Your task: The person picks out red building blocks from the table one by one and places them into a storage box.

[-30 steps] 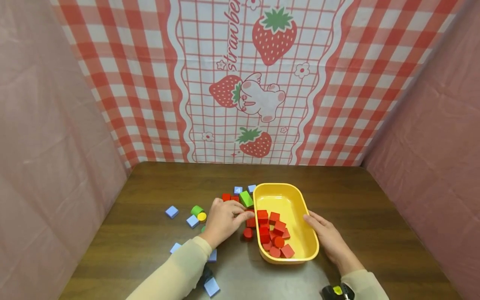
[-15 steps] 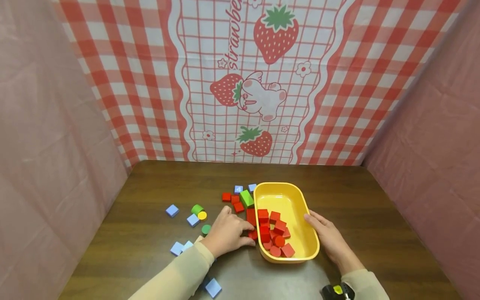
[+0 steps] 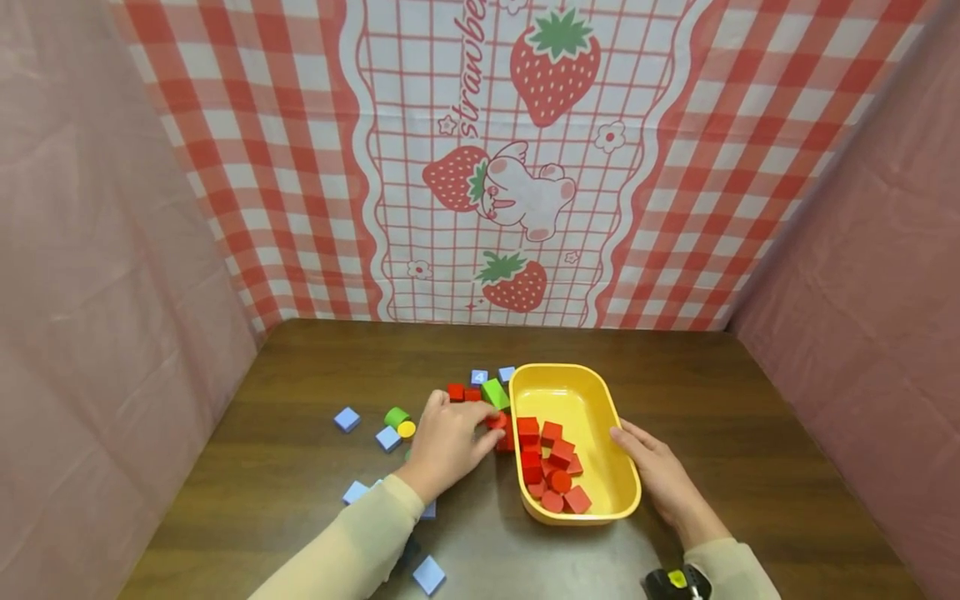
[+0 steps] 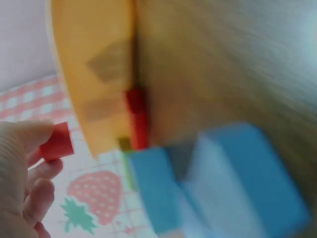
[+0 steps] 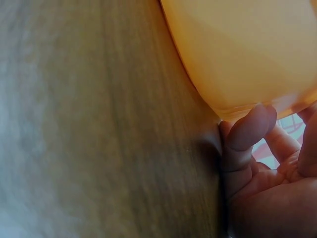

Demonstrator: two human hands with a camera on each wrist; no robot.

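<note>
Left hand (image 3: pixel 448 437): narrowed, thumb and fingertips pinching a short round red piece (image 3: pixel 497 421). The piece is just outside the left wall of the yellow tub (image 3: pixel 562 400), close by a red block (image 3: pixel 506 441) on the table (image 3: pixel 300 367). Right hand (image 3: pixel 662 479): gripping the tub, thumb tip lapped on its right rim, bent fingers against the outer wall.

Edges: the tub sits upright, well apart from the table's far and right edges; the near edge is out of my sight. Clearance is tightest along the tub's left wall, where a green block (image 3: pixel 495 394) lies just beside the rim; contact I cannot confirm. More room is found on the right, where wood runs from the right hand towards the pink curtain (image 3: pixel 847 333). Inside, red pieces (image 3: pixel 561 453) crowd the left and near part; yellow floor shows at the far end and right. Blue blocks (image 3: pixel 388 439) lie scattered around the left forearm.

Changes: half a second ago the left hand was at the nearer part of that wall; it has since shifted farther up. A round red piece seen there a second ago is gone from that spot. Tub, contents and right hand: unchanged.
</note>
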